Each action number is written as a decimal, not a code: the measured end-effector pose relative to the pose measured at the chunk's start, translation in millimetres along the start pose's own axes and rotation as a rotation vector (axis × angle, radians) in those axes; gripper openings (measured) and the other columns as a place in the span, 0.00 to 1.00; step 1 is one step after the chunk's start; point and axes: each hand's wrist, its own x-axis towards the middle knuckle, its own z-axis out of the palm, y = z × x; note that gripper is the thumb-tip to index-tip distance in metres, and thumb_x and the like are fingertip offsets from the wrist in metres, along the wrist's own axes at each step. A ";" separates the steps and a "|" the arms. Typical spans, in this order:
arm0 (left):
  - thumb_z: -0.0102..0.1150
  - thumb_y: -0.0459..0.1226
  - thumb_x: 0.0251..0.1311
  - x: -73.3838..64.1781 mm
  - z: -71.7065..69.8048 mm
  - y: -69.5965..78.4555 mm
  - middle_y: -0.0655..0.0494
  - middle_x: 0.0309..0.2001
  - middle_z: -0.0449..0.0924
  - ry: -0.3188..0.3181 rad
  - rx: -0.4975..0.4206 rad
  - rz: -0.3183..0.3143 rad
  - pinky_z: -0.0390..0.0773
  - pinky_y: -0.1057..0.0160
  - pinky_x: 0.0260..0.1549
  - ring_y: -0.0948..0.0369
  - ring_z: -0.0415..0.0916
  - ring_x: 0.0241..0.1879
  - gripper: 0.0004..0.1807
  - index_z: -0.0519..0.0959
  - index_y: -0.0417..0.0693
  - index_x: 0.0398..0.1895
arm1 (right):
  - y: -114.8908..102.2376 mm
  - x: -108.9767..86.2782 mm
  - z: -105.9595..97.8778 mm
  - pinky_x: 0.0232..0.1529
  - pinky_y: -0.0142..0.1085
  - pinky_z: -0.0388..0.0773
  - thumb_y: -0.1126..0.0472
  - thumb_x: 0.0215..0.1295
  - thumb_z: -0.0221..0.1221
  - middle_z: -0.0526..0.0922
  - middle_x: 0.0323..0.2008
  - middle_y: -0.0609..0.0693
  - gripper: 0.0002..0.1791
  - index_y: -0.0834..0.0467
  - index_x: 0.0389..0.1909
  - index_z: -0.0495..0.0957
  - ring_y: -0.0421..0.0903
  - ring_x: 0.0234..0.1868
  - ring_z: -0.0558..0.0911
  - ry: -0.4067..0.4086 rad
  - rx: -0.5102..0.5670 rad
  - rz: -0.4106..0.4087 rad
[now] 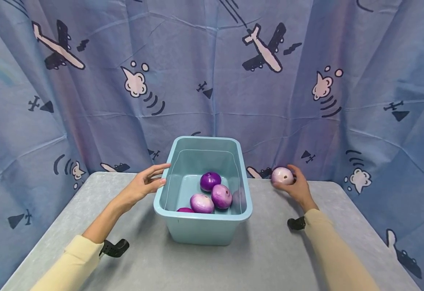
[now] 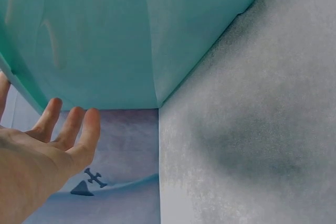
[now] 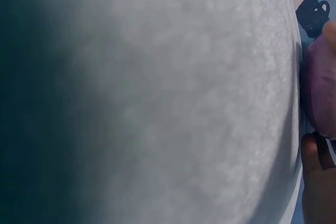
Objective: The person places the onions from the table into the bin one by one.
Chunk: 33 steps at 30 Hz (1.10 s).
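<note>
A light-blue plastic bin (image 1: 208, 230) stands on the table with several purple onions inside: a dark one (image 1: 210, 181), a mid-purple one (image 1: 221, 197), a paler one (image 1: 202, 203), and a magenta one (image 1: 185, 209) mostly hidden by the front rim. My left hand (image 1: 142, 186) is at the bin's left rim, thumb and fingertips against it; in the left wrist view its fingers (image 2: 73, 129) are loosely bent beside the bin wall. To the bin's right, near the table's back edge, my right hand (image 1: 299, 188) holds a pale purple onion (image 1: 282, 176) between thumb and fingers.
The grey table (image 1: 270, 258) reaches back to a blue curtain (image 1: 212, 81) printed with airplanes and clouds. Black straps hang at both wrists, the left strap (image 1: 115, 247) and the right strap (image 1: 296, 223). Most of the right wrist view is blurred tabletop.
</note>
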 end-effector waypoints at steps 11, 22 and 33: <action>0.59 0.41 0.73 0.7 0.9 -0.2 0.41 0.71 0.65 -0.002 0.007 0.004 0.76 0.44 0.55 0.44 0.71 0.64 0.30 0.66 0.52 0.76 | -0.1 1.8 -2.6 0.59 0.62 0.67 0.65 0.57 0.75 0.64 0.68 0.71 0.46 0.64 0.73 0.60 0.68 0.62 0.68 -0.001 -0.018 -0.024; 0.59 0.41 0.73 0.0 -0.5 -0.3 0.40 0.71 0.65 -0.004 0.002 0.011 0.75 0.42 0.55 0.44 0.70 0.64 0.30 0.66 0.51 0.76 | -7.9 -9.8 -19.3 0.56 0.62 0.71 0.61 0.59 0.75 0.67 0.64 0.72 0.44 0.61 0.73 0.62 0.70 0.59 0.71 0.009 0.008 -0.084; 0.59 0.41 0.73 0.3 -1.4 -1.8 0.40 0.71 0.65 -0.002 -0.005 0.024 0.76 0.43 0.55 0.44 0.70 0.64 0.30 0.66 0.51 0.76 | -36.9 -22.0 -35.2 0.43 0.23 0.71 0.61 0.58 0.75 0.72 0.61 0.69 0.43 0.60 0.71 0.65 0.61 0.52 0.75 -0.014 0.015 -0.206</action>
